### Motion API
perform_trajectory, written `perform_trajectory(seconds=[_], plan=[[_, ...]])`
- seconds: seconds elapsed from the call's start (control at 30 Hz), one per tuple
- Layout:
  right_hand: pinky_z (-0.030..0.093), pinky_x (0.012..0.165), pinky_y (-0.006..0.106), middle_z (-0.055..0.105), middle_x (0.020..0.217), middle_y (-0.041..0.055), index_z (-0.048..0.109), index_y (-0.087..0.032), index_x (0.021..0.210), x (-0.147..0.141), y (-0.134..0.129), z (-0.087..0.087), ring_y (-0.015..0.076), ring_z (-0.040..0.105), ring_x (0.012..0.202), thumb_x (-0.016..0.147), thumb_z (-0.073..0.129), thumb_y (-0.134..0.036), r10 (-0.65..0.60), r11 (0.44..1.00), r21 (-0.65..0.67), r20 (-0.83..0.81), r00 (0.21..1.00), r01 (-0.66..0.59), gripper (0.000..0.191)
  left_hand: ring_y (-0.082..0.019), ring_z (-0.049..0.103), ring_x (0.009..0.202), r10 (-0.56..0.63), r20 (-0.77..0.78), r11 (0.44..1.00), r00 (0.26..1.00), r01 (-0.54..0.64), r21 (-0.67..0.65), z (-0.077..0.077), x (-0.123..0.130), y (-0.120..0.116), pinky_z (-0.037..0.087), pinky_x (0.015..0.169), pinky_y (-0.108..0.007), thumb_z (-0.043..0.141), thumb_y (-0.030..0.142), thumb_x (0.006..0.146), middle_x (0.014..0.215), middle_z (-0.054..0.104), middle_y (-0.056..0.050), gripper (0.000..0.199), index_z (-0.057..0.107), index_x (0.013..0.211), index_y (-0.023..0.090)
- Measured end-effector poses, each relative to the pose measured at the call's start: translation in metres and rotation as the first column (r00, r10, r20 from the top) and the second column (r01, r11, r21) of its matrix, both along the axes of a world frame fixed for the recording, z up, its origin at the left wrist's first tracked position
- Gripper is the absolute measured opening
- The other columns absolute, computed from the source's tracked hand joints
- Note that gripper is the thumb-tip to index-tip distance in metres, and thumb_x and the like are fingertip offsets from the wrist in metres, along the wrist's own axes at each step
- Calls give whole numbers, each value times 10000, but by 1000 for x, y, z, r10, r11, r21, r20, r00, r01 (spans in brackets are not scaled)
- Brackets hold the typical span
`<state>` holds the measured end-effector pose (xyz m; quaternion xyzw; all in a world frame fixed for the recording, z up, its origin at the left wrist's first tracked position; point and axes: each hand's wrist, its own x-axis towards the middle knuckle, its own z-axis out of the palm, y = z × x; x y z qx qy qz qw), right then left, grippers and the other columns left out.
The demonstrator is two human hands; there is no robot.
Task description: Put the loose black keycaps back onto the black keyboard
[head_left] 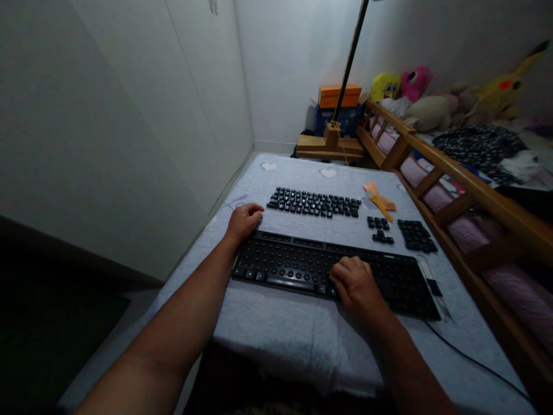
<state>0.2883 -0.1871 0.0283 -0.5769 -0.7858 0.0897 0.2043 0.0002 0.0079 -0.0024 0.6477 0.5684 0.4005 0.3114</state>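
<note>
A black keyboard (289,283) lies on the cloth-covered table, with most of its keycaps off and round key posts showing. A few caps and the space bar sit along its bottom row. My right hand (354,282) is over the keyboard's lower middle, its fingers pressed together; what they hold, if anything, is hidden. My left hand (245,222) rests near the keyboard's upper left corner with curled fingers, close to the left end of the loose keycaps (313,203). Smaller groups of keycaps (417,235) lie at the right.
An orange and yellow tool or brush (380,204) lies behind the small keycap groups. A cable (475,362) runs off the keyboard's right front. Along the right stands a wooden bed rail (466,187); a pole on a wooden base (330,147) stands behind the table.
</note>
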Motion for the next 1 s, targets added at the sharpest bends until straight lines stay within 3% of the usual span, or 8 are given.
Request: perform_trajectory(seconds=[1.0], plan=[[323, 802, 341, 571, 840, 33, 576, -212, 794, 1, 0, -2, 196, 465, 852, 941, 486, -183, 11, 1000, 15, 22, 1000, -11, 174, -187, 626, 736, 4, 6, 1000, 1000, -4, 7, 1, 0, 0, 484, 739, -306, 560, 332, 668, 791, 718, -43, 323, 732, 880, 159]])
